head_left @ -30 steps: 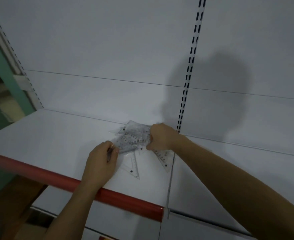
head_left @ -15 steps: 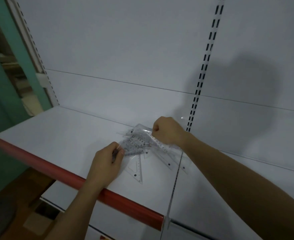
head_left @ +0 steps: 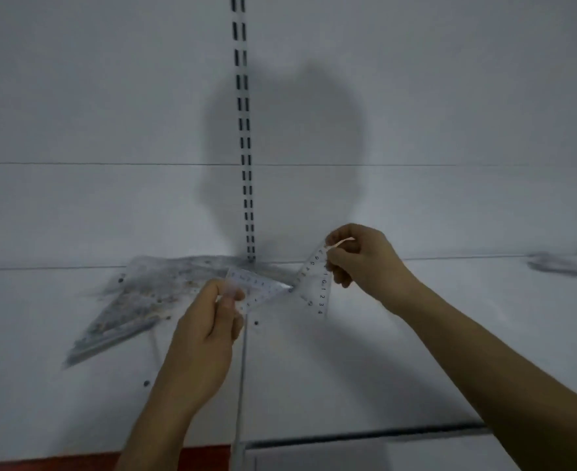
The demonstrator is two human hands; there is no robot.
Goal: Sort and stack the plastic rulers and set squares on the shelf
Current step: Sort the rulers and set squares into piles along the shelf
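Back wall [head_left: 110, 96]: white panels behind the shelf, with a slotted upright strip [head_left: 244, 130] running down the middle to the shelf line; a head-shaped shadow falls across it.
Shelf [head_left: 399, 351]: white, flat, with a seam running toward the camera below the strip and a red front edge [head_left: 59, 465] showing at the lower left.
Pile of rulers and set squares [head_left: 151, 294]: clear plastic pieces lying flat on the left half of the shelf, spread from the back wall forward and to the left; blurred, so the single pieces cannot be counted.
Grey object [head_left: 562, 265]: lying far right on the shelf against the back wall, too blurred to tell what it is.
Left hand [head_left: 208, 331]: raised over the shelf near the seam, thumb and fingers [head_left: 229, 295] pinching the left end of a set square.
Right hand [head_left: 361, 260]: raised to the right of the strip, fingers curled, pinching the top corner of a second set square.
Left set square [head_left: 259, 287]: clear triangle with printed numbers, held above the shelf, its point reaching right toward the other one.
Right set square [head_left: 316, 283]: clear triangle hanging down from the right hand, numbered edge running downward, lower end above the shelf; its left corner meets or nearly meets the tip of the left set square, which of the two cannot be told.
Dark dots [head_left: 146, 383]: small spots on the shelf, one near the left forearm, one at the pile's far left.
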